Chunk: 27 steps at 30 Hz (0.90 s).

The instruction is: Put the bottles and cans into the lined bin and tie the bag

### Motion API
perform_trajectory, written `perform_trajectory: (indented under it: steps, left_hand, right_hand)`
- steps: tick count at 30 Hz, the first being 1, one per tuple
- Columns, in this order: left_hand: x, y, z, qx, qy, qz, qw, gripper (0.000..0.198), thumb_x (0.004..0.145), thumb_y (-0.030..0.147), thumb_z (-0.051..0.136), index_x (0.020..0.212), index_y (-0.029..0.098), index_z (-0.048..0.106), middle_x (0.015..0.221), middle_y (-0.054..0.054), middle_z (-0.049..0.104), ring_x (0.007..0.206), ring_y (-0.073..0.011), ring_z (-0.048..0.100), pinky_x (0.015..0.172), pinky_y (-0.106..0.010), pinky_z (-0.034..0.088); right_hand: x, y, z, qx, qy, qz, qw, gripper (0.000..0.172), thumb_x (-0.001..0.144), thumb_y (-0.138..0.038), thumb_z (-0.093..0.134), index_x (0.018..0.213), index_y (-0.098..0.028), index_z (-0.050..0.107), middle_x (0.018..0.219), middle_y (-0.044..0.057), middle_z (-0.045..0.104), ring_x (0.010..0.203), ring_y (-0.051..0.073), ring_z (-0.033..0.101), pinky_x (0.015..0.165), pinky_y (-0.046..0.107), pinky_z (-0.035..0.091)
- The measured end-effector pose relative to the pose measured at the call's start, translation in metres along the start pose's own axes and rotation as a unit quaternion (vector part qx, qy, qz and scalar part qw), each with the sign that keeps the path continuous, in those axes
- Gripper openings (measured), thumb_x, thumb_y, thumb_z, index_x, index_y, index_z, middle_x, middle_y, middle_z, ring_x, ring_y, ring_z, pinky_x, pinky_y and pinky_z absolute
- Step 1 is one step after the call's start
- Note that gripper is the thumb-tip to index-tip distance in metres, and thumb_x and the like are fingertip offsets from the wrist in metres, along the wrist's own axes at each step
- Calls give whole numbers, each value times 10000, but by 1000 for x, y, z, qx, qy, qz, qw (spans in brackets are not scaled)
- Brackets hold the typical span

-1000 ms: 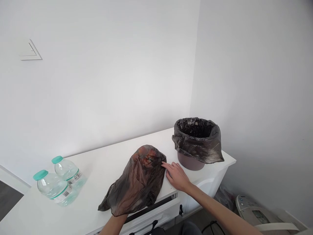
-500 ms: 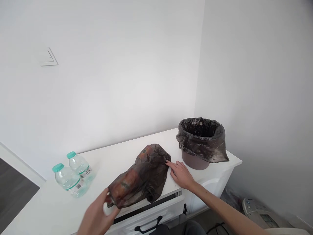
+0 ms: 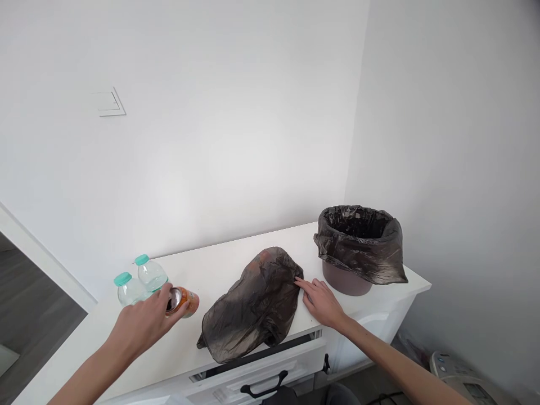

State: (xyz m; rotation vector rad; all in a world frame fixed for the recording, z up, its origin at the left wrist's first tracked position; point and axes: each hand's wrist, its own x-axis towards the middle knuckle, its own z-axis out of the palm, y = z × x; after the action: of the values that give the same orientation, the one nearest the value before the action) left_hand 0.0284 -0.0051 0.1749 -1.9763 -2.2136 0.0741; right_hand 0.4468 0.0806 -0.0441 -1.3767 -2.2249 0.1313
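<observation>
My left hand (image 3: 145,320) grips an orange drink can (image 3: 192,304) by its top end, just left of a black plastic bag (image 3: 253,306). The can is tilted, its open silver top facing me. My right hand (image 3: 321,301) presses its fingertips on the bag's right edge, index finger stretched out. The bag lies on the white cabinet top (image 3: 219,264); an orange shape shows dimly through its far end. Close behind my left hand stand two clear bottles with teal caps, a rear bottle (image 3: 152,274) and a front bottle (image 3: 129,289), partly hidden by the hand.
A brownish bin (image 3: 346,280) lined with a black bag (image 3: 358,250) stands at the cabinet's right end. Below the bag, a drawer (image 3: 261,368) is pulled partly out. A grey device (image 3: 459,377) sits on the floor at right. Walls border the back and right.
My left hand has drawn the orange can out of the bag and moved left, towards the bottles. The bag's near end has sagged flat. My right hand stays on the bag.
</observation>
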Motion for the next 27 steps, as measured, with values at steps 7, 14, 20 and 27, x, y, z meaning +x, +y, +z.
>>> perform_trajectory:
  steps: [7,14,20,27]
  left_hand:
    - [51,6,15,45,-64,24,997,575,879,645,330,950,176,654,1125,-188,686,847,-338,712,611,-386,461]
    - [72,-3,17,53,-91,43,993,521,880,575,354,1028,190,671,1095,-174,700,902,-334,709,649,-389,485]
    - [78,-9,19,69,-79,56,993,469,842,451,402,1064,172,706,1162,-187,673,878,-343,717,660,-408,499]
    - [59,0,21,64,-26,68,995,547,855,357,412,1334,172,600,1422,-215,558,886,-350,723,647,-434,520]
  right_hand:
    - [1,0,0,-7,4,5,1000,482,1001,-175,395,1443,-260,566,1519,11,572,1116,263,581,1007,437,423]
    - [1,0,-4,-3,-1,7,1000,481,1013,-190,383,1455,-261,559,1529,16,562,1123,260,585,1011,443,438]
    - [2,1,-3,-3,0,5,1000,488,1004,-181,391,1454,-260,563,1524,22,567,1119,261,585,1012,446,440]
    - [3,2,-3,4,1,10,1000,483,1003,-182,397,1446,-261,572,1522,27,569,1112,268,588,1020,457,430]
